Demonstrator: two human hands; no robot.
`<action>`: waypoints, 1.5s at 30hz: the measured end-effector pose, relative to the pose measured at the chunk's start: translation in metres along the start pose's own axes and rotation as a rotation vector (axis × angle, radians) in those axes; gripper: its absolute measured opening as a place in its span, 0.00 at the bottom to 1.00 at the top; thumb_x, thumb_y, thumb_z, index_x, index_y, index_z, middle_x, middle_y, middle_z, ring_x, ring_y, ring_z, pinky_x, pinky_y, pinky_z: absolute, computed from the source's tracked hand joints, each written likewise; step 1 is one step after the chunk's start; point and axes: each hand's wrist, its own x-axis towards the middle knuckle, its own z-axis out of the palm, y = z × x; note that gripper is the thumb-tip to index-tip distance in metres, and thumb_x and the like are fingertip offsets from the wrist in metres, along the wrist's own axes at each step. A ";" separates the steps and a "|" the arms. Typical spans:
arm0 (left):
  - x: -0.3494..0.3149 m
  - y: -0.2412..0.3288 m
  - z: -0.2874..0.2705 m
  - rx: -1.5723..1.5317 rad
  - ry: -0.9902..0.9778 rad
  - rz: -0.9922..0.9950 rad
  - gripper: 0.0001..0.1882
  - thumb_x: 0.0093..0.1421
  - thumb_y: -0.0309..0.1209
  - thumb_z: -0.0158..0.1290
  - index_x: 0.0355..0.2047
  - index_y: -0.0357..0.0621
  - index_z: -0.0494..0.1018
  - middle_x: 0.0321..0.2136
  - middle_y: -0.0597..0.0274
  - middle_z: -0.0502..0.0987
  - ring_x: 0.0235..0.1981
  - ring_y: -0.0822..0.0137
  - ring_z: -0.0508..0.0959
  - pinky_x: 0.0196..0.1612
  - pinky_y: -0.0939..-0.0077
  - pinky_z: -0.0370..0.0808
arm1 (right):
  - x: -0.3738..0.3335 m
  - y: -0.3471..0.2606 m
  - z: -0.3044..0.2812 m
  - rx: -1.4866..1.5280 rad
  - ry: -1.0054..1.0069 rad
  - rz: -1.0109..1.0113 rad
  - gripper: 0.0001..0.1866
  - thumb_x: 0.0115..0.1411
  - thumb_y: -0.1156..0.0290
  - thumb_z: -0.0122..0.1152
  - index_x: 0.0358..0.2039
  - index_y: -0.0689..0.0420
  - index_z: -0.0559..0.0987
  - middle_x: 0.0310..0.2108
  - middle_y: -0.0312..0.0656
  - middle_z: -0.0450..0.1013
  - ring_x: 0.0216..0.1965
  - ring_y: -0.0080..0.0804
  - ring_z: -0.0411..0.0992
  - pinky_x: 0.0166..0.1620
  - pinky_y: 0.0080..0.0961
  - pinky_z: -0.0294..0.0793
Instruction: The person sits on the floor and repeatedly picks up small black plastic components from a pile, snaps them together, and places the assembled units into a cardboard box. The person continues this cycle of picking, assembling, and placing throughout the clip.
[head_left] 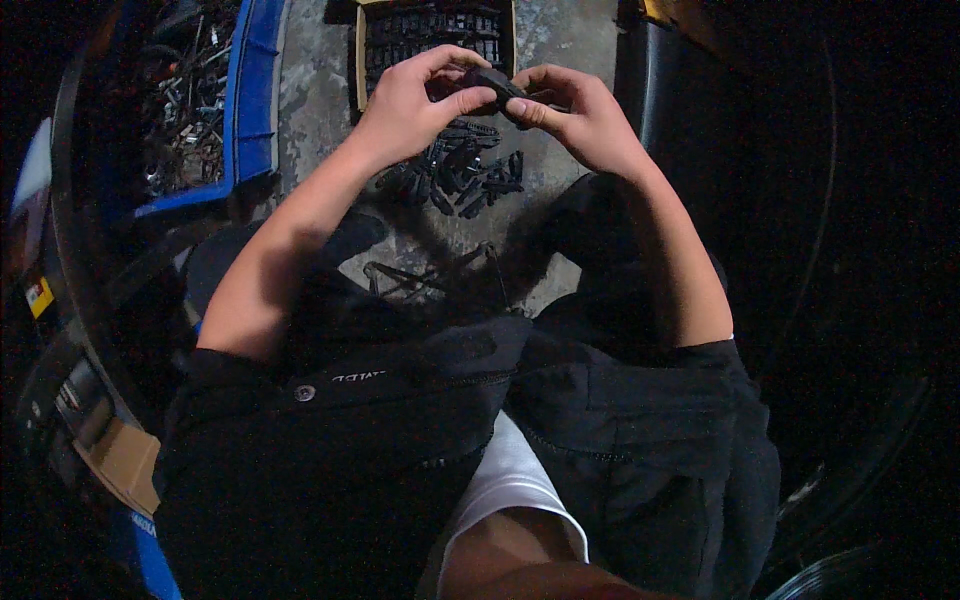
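Note:
Between both hands I hold a small black part [492, 84], dark and elongated; its exact kind does not show. My left hand [428, 95] pinches its left end, thumb in front and fingers behind. At its right end, my right hand [568, 108] grips it with thumb and curled fingers. On the floor below the hands lies a loose pile of similar black parts [460, 170]. Beyond the hands stands a cardboard box [361, 60] holding rows of black parts [440, 30], partly hidden by my left hand.
To the left is a blue bin [256, 100] filled with mixed metal scraps [185, 110]. Thin dark metal bars [430, 280] cross low between my legs. A brown cardboard piece [125, 462] sits at the lower left. A dark rounded surface [665, 90] rises at the right of the concrete floor [315, 60].

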 end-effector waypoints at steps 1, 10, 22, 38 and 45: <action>0.000 -0.002 0.002 -0.084 -0.006 -0.020 0.18 0.60 0.31 0.62 0.49 0.42 0.74 0.40 0.62 0.80 0.42 0.74 0.78 0.48 0.77 0.75 | -0.001 0.002 0.002 0.151 -0.016 0.031 0.20 0.59 0.61 0.68 0.46 0.60 0.79 0.37 0.38 0.78 0.38 0.25 0.76 0.42 0.26 0.75; -0.001 -0.011 0.008 -0.383 0.108 -0.079 0.17 0.60 0.28 0.62 0.48 0.40 0.74 0.42 0.62 0.80 0.43 0.75 0.78 0.49 0.79 0.75 | -0.003 -0.008 0.006 0.661 -0.046 0.241 0.18 0.57 0.70 0.71 0.45 0.58 0.75 0.32 0.31 0.73 0.34 0.19 0.70 0.39 0.17 0.71; -0.008 -0.002 0.012 -0.376 0.073 -0.266 0.14 0.61 0.32 0.62 0.44 0.37 0.79 0.37 0.63 0.81 0.38 0.76 0.79 0.44 0.82 0.75 | -0.002 0.001 0.022 0.493 0.050 0.053 0.21 0.54 0.69 0.75 0.41 0.56 0.71 0.29 0.29 0.70 0.34 0.16 0.67 0.38 0.17 0.70; -0.008 -0.010 0.015 -0.062 0.050 -0.135 0.14 0.62 0.37 0.60 0.39 0.38 0.78 0.32 0.69 0.78 0.35 0.78 0.75 0.39 0.82 0.73 | -0.004 -0.001 0.024 0.540 0.019 0.065 0.31 0.52 0.67 0.76 0.51 0.58 0.66 0.40 0.39 0.76 0.44 0.25 0.75 0.45 0.23 0.76; -0.009 -0.004 0.016 -0.196 0.033 -0.161 0.17 0.59 0.40 0.63 0.38 0.38 0.79 0.30 0.63 0.82 0.33 0.73 0.80 0.38 0.77 0.77 | -0.004 0.002 0.025 0.144 0.071 -0.123 0.32 0.53 0.66 0.74 0.57 0.56 0.71 0.40 0.42 0.80 0.41 0.28 0.78 0.46 0.27 0.77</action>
